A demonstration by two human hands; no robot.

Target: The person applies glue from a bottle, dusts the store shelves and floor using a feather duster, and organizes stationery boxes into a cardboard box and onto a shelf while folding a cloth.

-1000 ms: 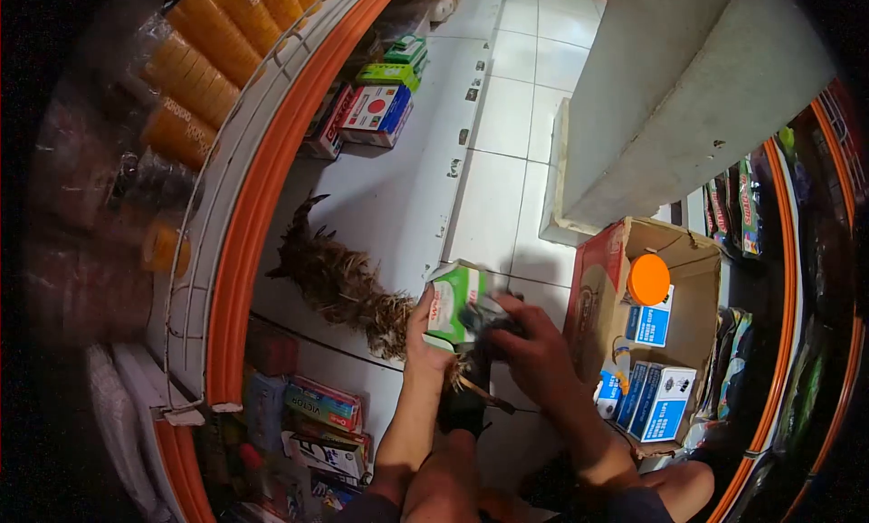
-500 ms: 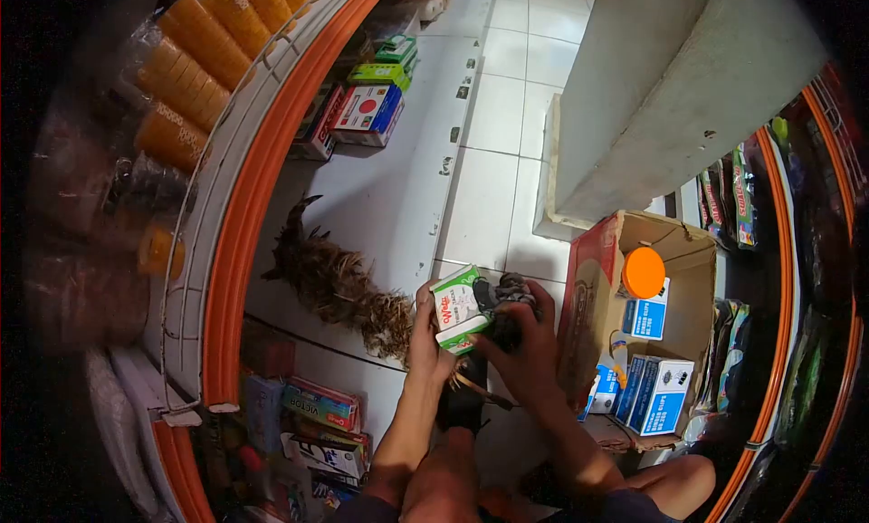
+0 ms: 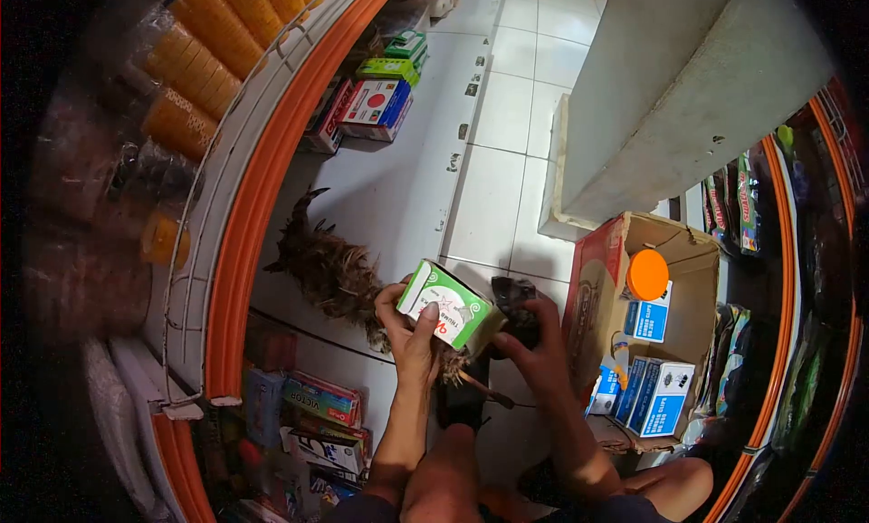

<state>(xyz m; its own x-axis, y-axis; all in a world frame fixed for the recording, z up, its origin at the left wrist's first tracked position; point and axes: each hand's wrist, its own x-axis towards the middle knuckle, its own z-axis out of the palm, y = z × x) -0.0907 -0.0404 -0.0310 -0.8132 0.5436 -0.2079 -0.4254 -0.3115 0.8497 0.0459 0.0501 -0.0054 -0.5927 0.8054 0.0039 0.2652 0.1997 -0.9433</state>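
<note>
A small green and white box with red lettering [image 3: 445,307] is tilted in my left hand [image 3: 410,337], the thumb across its printed face. My right hand [image 3: 536,342], just right of the box, is closed round a dark crumpled cloth [image 3: 514,297]. Below and left of the box, a brown feather duster [image 3: 330,268] lies on the white shelf, its handle showing under my hands.
An open carton [image 3: 597,297] at right holds blue and white binder clip boxes [image 3: 665,399] and an orange-lidded jar [image 3: 648,275]. A grey pillar [image 3: 679,106] stands behind it. Small boxes [image 3: 375,109] sit farther along the shelf; an orange-edged rack [image 3: 244,242] borders the left.
The green and white box has been turned in my left hand and now shows another face. The cloth in my right hand has moved slightly away from the box.
</note>
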